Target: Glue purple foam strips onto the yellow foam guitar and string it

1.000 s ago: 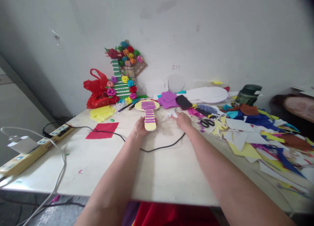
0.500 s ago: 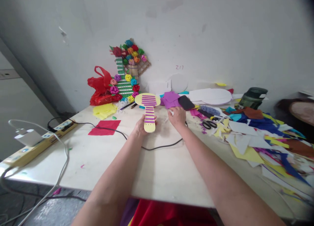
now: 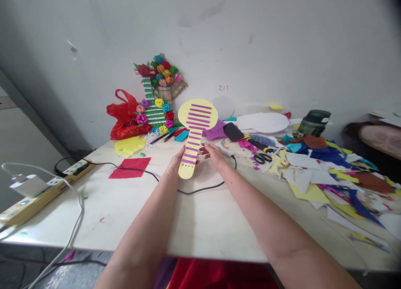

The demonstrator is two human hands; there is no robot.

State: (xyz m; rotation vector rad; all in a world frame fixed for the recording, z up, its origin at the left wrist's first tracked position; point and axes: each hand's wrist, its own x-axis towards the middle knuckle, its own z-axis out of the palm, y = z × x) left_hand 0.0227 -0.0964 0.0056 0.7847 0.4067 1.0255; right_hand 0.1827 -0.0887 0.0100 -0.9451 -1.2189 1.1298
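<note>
A yellow paper guitar cutout [image 3: 184, 113] with purple strips across its round body and neck is raised off the table, tilted up toward me. My left hand [image 3: 176, 161] grips it by the left edge of the neck, thumb in front and fingers behind. Just right of the neck is my right hand [image 3: 213, 154], its fingers apart and slightly curled; the fingertips come close to the cutout's edge, and I cannot tell whether they touch. Beyond the hands lie purple paper [image 3: 216, 131] and a black phone-like object [image 3: 233, 132].
Left are a red paper square [image 3: 130, 168], a black cable [image 3: 200, 193] and a power strip [image 3: 19, 209]. Paper-flower crafts [image 3: 156, 109] lean on the wall. Scissors [image 3: 262, 158], a paper scrap pile [image 3: 328, 176] and a dark green bottle [image 3: 313, 122] are right.
The yellow guitar cutout has been raised and tipped more upright. My right hand has moved left, from near the purple paper to beside the cutout's neck. The view has shifted slightly right.
</note>
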